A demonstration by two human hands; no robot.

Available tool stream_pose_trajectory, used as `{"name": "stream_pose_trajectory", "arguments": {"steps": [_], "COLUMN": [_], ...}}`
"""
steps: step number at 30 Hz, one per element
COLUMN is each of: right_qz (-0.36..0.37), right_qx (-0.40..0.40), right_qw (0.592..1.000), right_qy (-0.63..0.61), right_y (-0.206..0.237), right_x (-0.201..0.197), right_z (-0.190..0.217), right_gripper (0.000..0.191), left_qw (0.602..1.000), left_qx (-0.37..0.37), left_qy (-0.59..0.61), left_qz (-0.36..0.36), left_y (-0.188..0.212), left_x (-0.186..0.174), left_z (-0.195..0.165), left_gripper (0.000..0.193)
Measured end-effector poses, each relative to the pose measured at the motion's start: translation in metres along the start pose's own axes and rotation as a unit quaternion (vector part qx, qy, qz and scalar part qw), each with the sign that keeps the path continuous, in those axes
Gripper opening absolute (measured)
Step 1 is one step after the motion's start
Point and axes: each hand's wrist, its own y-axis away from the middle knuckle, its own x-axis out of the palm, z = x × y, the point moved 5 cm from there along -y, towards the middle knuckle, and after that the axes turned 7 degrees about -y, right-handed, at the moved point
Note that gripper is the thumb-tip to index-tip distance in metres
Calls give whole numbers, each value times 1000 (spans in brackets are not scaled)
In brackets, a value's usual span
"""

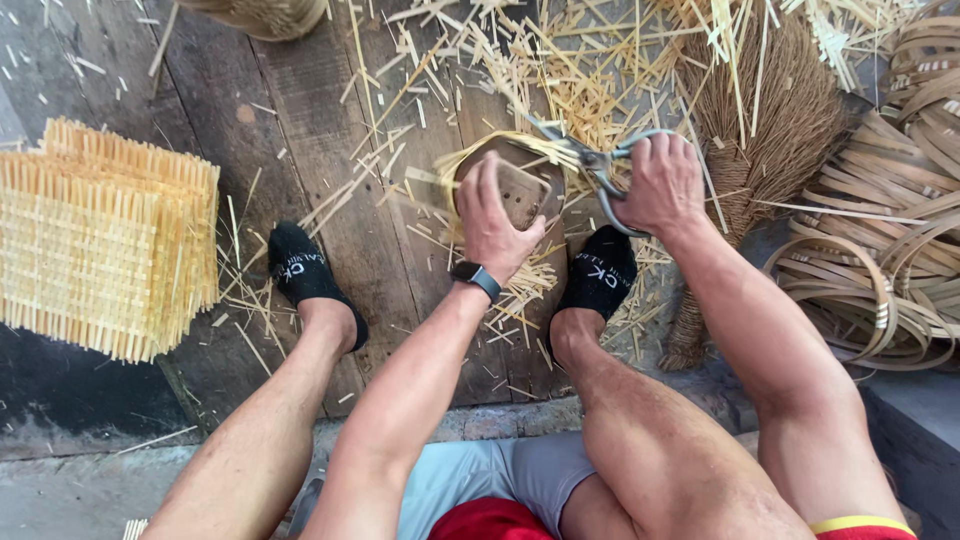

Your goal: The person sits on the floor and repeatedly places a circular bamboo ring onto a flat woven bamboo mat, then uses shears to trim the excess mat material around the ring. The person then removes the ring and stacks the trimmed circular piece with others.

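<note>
Grip clamps steel shears (600, 165), round woven piece (510, 185).

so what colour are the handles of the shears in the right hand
Dull grey metal, bare and unpainted; the shears show best in the head view, gripped by the right hand.

The left hand (493, 222) covers much of the small woven piece (520, 190), so its near side is hidden; the scissors' (600, 165) blades are lost among the straw and their handles sit inside the right hand (660, 185); the basket (262, 15) at the top is cut off by the edge; the coiled strips (900, 230) run out of frame on the right.
</note>
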Motion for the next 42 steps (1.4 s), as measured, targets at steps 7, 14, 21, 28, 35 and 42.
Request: {"name": "stream_pose_trajectory", "arguments": {"steps": [7,14,21,28,35,42], "right_qz": [134,-44,145,100,161,68], "right_qx": [57,-15,59,55,61,37], "right_qw": [989,998,987,993,985,997], "right_qy": [-28,-44,-20,-36,-7,-1], "right_y": [5,2,9,-6,16,-1], "right_x": [10,8,16,7,18,29], "right_z": [-16,1,-18,9,-17,1], "right_gripper": [34,52,44,62,40,46], "left_qw": [988,966,997,998,993,983], "left_qx": [85,139,-64,-28,13,82], "left_qy": [-67,-30,31,-20,-46,-54], "left_qz": [106,216,29,45,111,156], "left_y": [-12,-17,6,8,3,-6], "left_x": [-2,4,0,6,6,1], "left_z": [17,11,5,7,13,15], "left_gripper": [118,120,122,121,117,113]}}
